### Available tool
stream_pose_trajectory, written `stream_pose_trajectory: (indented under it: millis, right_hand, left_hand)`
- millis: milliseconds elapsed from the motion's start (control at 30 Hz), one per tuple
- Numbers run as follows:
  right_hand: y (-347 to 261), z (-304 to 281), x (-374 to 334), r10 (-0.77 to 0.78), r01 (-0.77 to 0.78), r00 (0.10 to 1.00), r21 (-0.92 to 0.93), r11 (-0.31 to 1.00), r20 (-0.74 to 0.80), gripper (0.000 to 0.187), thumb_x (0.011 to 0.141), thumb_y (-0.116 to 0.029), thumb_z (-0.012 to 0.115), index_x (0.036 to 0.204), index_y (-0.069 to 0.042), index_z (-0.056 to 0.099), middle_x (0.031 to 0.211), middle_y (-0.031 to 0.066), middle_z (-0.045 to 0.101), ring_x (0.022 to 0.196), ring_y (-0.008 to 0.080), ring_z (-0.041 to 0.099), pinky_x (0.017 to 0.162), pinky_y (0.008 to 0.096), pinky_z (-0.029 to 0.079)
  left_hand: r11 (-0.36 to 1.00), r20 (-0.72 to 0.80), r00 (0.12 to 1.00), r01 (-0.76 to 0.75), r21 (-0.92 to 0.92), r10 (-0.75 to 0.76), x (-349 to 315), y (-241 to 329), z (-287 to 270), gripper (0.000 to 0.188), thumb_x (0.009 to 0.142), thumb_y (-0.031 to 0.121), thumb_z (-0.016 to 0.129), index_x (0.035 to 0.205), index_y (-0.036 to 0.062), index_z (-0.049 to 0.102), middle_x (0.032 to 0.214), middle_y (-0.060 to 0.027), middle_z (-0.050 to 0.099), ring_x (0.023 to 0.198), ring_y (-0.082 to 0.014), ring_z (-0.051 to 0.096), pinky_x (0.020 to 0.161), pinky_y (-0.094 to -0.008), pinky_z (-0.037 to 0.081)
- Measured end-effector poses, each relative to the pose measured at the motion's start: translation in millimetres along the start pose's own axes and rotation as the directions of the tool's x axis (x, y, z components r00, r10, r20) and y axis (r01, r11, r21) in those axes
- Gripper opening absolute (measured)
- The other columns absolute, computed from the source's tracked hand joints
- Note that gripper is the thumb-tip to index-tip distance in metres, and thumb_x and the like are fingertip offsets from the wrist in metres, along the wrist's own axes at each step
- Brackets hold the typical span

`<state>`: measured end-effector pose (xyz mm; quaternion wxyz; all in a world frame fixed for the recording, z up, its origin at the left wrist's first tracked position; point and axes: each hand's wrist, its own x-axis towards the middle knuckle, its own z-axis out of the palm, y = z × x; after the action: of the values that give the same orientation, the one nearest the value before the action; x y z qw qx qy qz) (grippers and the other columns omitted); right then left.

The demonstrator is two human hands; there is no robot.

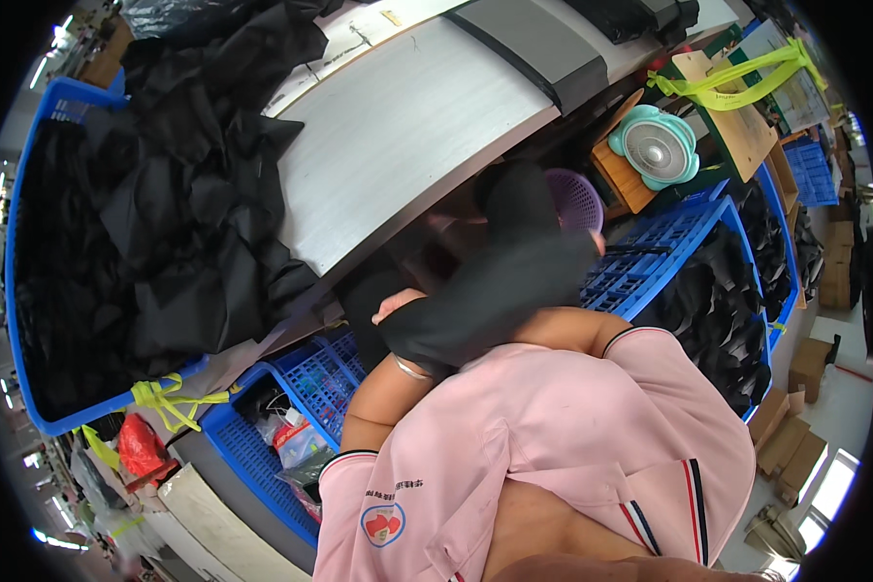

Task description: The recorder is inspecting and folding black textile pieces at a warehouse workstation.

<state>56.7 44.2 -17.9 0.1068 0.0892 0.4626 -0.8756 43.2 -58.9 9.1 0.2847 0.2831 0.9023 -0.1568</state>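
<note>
A black cloth piece (504, 291) is stretched in front of my chest, somewhat blurred, and covers much of both my forearms. At its left edge, my left hand (398, 304) is closed on the fabric, with the fingers showing at the edge and a light bracelet on the wrist. Only a small part of my right hand (598, 242) appears at the cloth's far right edge, where it grips the same piece; the rest is hidden behind the fabric. Black fabric continues downward beyond the cloth, towards the dark space under the table.
Ahead stands a white table (407, 136). A blue crate (31, 388) heaped with black fabric (184, 204) is on the left. Another blue crate (640, 262) with black pieces stands right. Nearby are a purple basket (574, 199), a turquoise fan (658, 145) and a lower-left blue basket (252, 475).
</note>
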Motion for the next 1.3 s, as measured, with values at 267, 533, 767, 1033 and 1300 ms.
stream_pose_trajectory:
  millis: [267,533,767,1033,1300]
  right_hand:
    - [-59,-27,-39,-0.271,0.123,0.838,-0.321,0.939,-0.474,0.025,0.100,-0.026,0.060,0.106,-0.003,0.067,0.087,-0.0005,0.061,0.080,0.0097,0.060,0.071,0.0239,0.048]
    - [-124,-17,-45,-0.401,0.193,0.900,-0.669,0.718,-0.170,0.019,0.095,-0.014,0.064,0.098,0.004,0.068,0.098,0.0031,0.062,0.096,0.0151,0.059,0.093,0.0292,0.046]
    - [-146,-13,-69,-0.323,0.325,0.943,0.017,0.946,-0.081,0.018,0.097,-0.015,0.063,0.104,0.001,0.067,0.098,0.0004,0.067,0.096,0.0091,0.061,0.094,0.0273,0.047]
    - [-173,-30,-39,-0.610,0.493,0.680,-0.362,0.791,-0.406,0.031,0.103,-0.022,0.054,0.120,0.002,0.063,0.108,0.0071,0.068,0.094,0.0120,0.064,0.088,0.0269,0.048]
    - [-155,-14,-63,-0.789,0.213,0.600,-0.924,0.318,-0.133,0.037,0.087,-0.013,0.072,0.121,-0.002,0.064,0.126,0.0124,0.062,0.118,0.0271,0.058,0.100,0.0330,0.045]
  left_hand:
    - [0.998,-0.154,0.988,-0.032,-0.049,0.024,37,-110,-19,0.042,0.092,0.044,0.052,0.108,0.0084,0.067,0.107,-0.0109,0.068,0.096,-0.0232,0.066,0.084,-0.0345,0.053]
    - [0.989,-0.318,0.941,-0.141,-0.045,0.120,-1,-88,-9,0.040,0.093,0.041,0.052,0.112,0.0081,0.065,0.113,-0.0110,0.065,0.102,-0.0234,0.064,0.088,-0.0350,0.050]
    - [0.979,-0.467,0.869,-0.202,-0.034,0.163,8,-100,-24,0.038,0.094,0.038,0.052,0.115,0.0078,0.062,0.117,-0.0111,0.064,0.106,-0.0236,0.061,0.092,-0.0354,0.048]
    - [0.959,-0.631,0.751,-0.280,-0.039,0.193,1,-44,-33,0.037,0.095,0.034,0.052,0.119,0.0075,0.060,0.122,-0.0112,0.061,0.111,-0.0238,0.059,0.096,-0.0359,0.046]
    - [0.936,-0.750,0.622,-0.351,-0.009,0.225,-12,-53,-34,0.037,0.096,0.031,0.052,0.123,0.0071,0.058,0.128,-0.0113,0.059,0.116,-0.0240,0.057,0.100,-0.0364,0.044]
